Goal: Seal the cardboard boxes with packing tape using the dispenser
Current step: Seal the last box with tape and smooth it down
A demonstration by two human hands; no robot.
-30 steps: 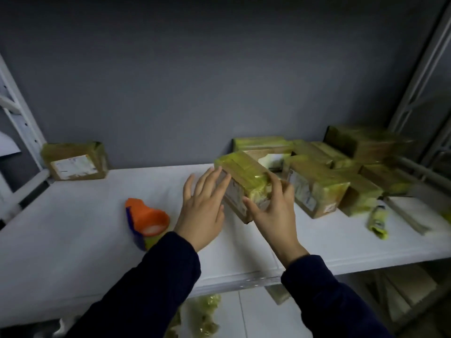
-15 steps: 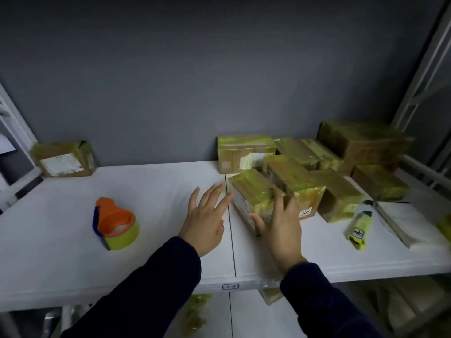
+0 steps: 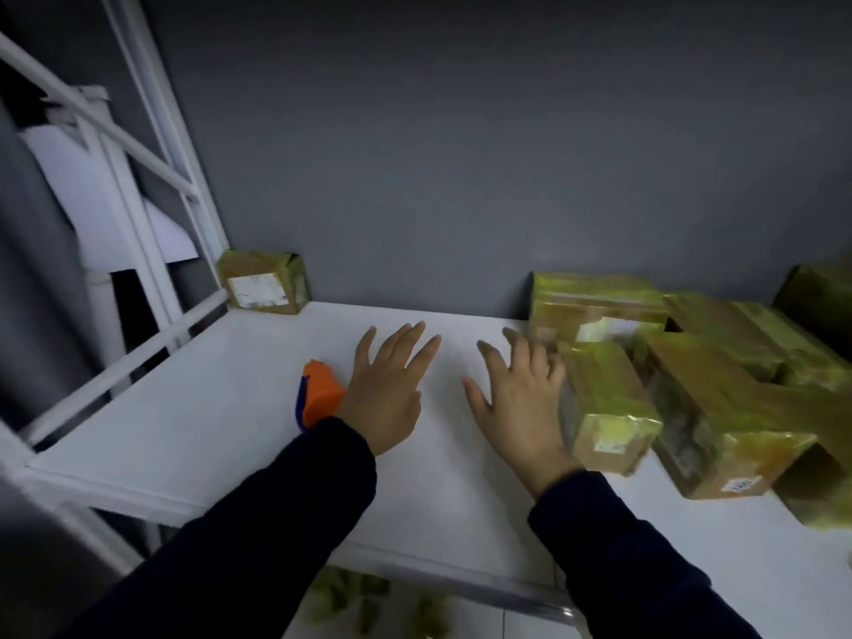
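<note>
At the back left corner of the white shelf (image 3: 184, 408) sits a lone taped box (image 3: 265, 284). Left of the shelf's middle lies the orange and blue tape dispenser (image 3: 319, 393), partly hidden behind the left hand (image 3: 387, 389), which is spread with straight fingers and holds nothing. Over the shelf's middle the right hand (image 3: 516, 398) is likewise spread and empty, its outer edge right by the nearest box (image 3: 604, 394), though blur hides whether they touch, and a cluster of taped boxes (image 3: 719, 385) fills the shelf's right part.
</note>
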